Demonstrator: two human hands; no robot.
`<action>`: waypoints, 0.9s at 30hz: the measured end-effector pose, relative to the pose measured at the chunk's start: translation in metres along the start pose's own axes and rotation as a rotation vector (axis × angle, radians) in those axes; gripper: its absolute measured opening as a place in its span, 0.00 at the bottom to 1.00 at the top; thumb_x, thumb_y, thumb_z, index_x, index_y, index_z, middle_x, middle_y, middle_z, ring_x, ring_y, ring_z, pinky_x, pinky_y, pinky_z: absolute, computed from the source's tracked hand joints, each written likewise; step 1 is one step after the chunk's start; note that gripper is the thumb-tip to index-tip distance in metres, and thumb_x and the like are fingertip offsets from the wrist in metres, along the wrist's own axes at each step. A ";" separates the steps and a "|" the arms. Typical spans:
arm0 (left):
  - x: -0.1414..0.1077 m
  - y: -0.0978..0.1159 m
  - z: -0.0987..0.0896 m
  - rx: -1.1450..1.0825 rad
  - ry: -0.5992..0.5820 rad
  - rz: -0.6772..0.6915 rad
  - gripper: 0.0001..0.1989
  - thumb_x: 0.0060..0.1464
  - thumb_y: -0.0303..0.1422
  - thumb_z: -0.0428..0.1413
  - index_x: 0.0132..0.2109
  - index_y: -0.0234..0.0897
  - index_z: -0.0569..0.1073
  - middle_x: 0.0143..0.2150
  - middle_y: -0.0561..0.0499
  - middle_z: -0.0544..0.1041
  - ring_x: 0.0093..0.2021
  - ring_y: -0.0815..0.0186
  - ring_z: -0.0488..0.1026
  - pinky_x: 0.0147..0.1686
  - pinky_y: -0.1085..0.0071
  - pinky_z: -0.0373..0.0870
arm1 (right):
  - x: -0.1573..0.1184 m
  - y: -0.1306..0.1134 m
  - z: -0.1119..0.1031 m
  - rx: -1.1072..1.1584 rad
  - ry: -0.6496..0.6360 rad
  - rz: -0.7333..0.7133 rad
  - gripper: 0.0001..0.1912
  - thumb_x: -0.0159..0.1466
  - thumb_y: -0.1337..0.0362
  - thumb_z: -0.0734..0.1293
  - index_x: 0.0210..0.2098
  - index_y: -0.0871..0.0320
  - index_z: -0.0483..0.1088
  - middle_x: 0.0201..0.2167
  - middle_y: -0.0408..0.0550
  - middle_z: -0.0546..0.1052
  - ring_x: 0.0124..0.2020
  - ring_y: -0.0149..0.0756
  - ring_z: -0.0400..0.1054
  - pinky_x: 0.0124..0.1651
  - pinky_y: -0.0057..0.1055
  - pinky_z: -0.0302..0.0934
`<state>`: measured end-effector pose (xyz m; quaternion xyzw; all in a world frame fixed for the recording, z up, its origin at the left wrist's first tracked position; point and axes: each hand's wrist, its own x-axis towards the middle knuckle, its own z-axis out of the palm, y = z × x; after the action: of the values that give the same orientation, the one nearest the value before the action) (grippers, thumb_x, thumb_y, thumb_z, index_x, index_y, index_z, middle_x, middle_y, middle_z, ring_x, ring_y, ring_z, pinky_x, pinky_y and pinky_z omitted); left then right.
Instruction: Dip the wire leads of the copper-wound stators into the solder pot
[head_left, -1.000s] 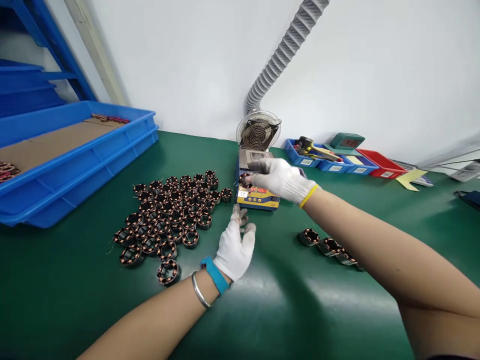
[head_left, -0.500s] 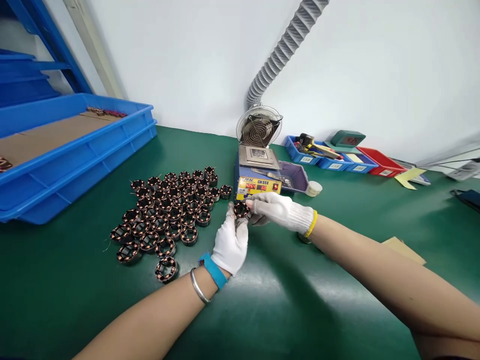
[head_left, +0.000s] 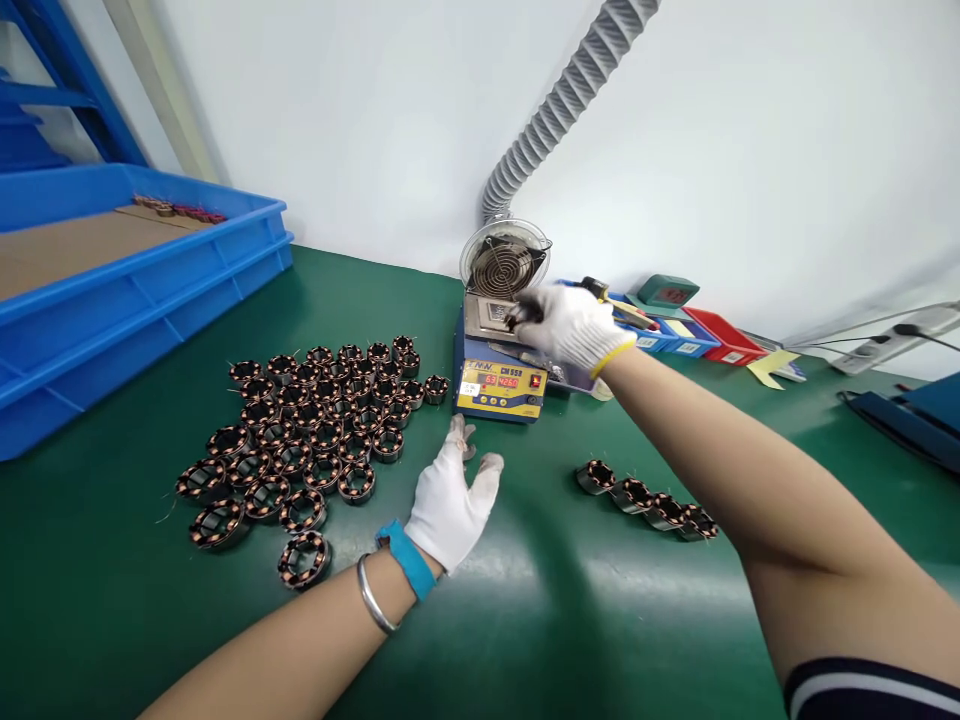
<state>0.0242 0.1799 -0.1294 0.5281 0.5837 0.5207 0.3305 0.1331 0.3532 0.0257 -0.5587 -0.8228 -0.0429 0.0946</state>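
My left hand (head_left: 454, 495), in a white glove, hovers over the table in front of the yellow-and-blue CM 552 unit (head_left: 500, 388), thumb and fingers apart with nothing between them. My gloved right hand (head_left: 570, 325) is over the metal top plate (head_left: 484, 312) of the unit, its fingers closed round a dark copper-wound ring (head_left: 525, 312) that is partly hidden. To the left of my left hand stand several copper-wound rings (head_left: 326, 435) in a cluster. A short row of similar rings (head_left: 634, 494) lies below my right forearm.
A large blue crate (head_left: 225, 265) stands at the left. Behind the unit are a round fan (head_left: 504, 268) and a grey hose (head_left: 570, 90). Blue bins, a red bin (head_left: 724, 338) and a power strip (head_left: 892, 338) are at the right.
My left hand has let go of the ring. My right hand has moved up and over the unit with the ring. The view has shifted, and the row of rings at the right now shows.
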 end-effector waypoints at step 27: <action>0.000 0.003 -0.001 0.096 -0.046 -0.016 0.32 0.54 0.41 0.53 0.63 0.32 0.59 0.56 0.40 0.72 0.49 0.57 0.73 0.51 0.57 0.70 | 0.065 0.036 -0.004 0.184 0.136 0.266 0.22 0.54 0.57 0.69 0.46 0.61 0.71 0.38 0.55 0.76 0.44 0.47 0.69 0.47 0.39 0.63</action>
<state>0.0243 0.1793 -0.1263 0.5506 0.6044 0.4772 0.3223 0.1435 0.4250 0.0411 -0.6475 -0.7338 0.0078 0.2056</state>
